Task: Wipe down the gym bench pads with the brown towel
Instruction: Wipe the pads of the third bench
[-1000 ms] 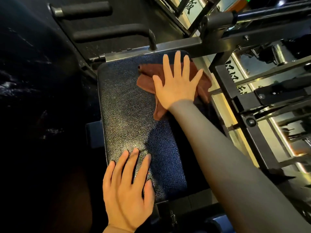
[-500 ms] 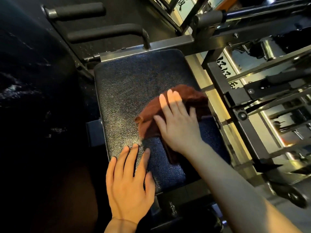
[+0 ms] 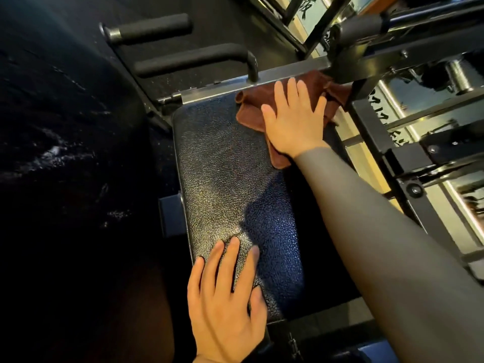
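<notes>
- Upper right of frame, our right hand (image 3: pixel 294 121) presses flat, fingers spread, on the crumpled brown cloth towel (image 3: pixel 251 111), at the far end of the black textured bench pad (image 3: pixel 225 179).
- Lower centre, our left hand (image 3: pixel 222 305) rests flat and empty; the unwiped length runs back toward it.

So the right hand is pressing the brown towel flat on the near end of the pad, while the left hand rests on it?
Not quite: the head view shows the right hand pressing the brown towel at the far end of the pad; the left hand rests on the near end.

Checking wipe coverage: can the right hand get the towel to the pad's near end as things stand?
Probably yes. The right hand presses the brown towel at the far end; bare pad lies between, though the left hand covers the near-left corner.
</notes>
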Tool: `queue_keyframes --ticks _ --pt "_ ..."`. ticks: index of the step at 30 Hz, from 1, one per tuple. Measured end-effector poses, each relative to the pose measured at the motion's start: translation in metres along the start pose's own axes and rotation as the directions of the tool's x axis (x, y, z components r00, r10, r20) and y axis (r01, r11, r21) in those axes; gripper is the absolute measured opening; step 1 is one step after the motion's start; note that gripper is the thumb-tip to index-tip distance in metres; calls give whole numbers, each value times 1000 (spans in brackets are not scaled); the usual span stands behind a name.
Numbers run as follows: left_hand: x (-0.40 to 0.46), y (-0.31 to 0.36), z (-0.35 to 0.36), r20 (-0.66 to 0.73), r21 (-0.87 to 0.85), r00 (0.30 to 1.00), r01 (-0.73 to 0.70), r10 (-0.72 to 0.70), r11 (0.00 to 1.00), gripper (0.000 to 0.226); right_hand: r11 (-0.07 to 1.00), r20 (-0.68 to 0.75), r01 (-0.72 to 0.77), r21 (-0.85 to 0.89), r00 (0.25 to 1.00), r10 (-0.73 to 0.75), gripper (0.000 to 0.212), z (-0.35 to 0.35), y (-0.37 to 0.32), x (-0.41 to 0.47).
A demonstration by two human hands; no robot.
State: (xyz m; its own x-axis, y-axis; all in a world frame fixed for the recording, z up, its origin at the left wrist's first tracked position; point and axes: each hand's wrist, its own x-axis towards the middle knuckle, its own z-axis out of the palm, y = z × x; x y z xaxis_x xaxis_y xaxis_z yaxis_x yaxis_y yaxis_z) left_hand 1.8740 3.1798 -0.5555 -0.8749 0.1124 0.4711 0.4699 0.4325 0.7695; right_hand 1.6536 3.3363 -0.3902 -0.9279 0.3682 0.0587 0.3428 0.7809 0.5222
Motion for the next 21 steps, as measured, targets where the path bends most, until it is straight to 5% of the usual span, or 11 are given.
queue_keyframes --ticks 9,15,21 --pt "2 2 -7 65 6 998 15 -16 1000 53 997 135 77 -22 988 -74 69 6 -2 -152" --pt "6 4 -11 81 -3 996 31 -31 1000 52 978 215 205 -24 957 -195 75 2 -23 -112" --pt "3 3 -6 59 -4 998 31 -31 1000 55 995 175 90 49 980 -97 89 8 -89 -41"
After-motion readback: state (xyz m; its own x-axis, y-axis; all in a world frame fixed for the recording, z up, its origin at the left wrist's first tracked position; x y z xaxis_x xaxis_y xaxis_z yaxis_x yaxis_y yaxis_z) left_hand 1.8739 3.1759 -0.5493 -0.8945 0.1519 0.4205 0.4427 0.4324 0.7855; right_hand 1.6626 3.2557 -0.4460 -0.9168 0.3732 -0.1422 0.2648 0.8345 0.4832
